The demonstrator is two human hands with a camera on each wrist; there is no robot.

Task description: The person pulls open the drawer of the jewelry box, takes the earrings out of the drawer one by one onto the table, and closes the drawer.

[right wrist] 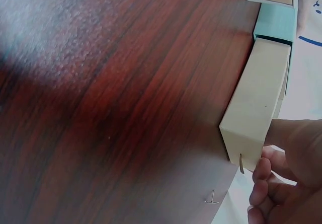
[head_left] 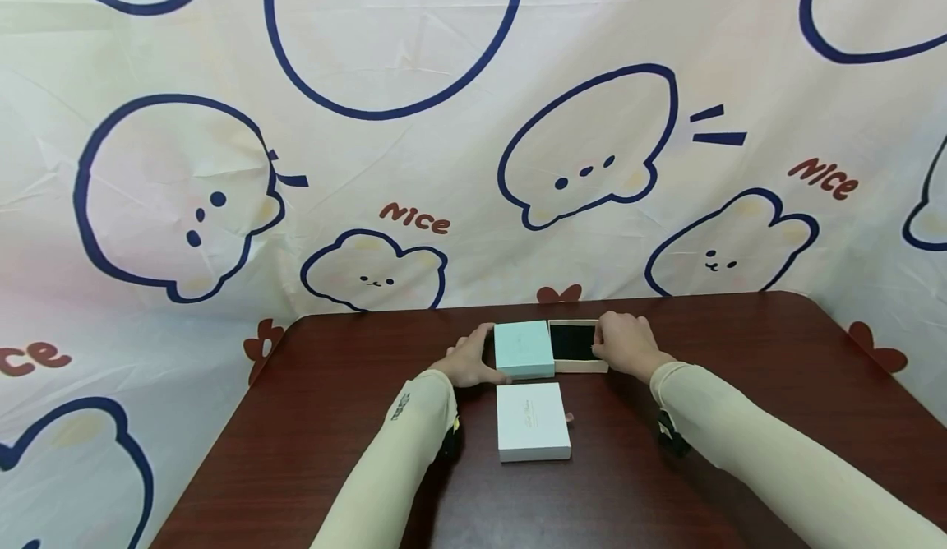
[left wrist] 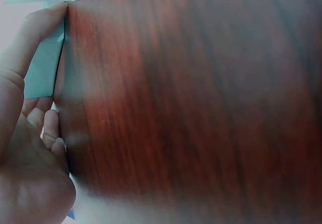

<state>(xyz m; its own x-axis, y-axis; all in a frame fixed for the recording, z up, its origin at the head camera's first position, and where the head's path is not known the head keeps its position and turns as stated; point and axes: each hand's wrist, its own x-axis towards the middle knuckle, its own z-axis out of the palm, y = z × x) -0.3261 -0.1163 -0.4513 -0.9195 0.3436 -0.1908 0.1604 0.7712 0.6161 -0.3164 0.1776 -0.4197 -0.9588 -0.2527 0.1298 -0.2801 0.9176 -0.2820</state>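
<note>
My left hand grips a mint-green jewellery box sleeve, its thumb at the near left corner and its fingers toward the far side. The left wrist view shows the thumb against the sleeve's green side. From the sleeve's right end a cream drawer with a black lining is slid out. Over the drawer's right end, my right hand has bent fingers; the thumb tip is hidden behind the drawer wall, and I cannot tell what it pinches. A short ribbon tab hangs from that end.
A white box lies nearer to me, a small pinkish tab at its right side. A tiny thin metal piece lies close to the edge of the dark wooden table. A cartoon-printed cloth hangs behind.
</note>
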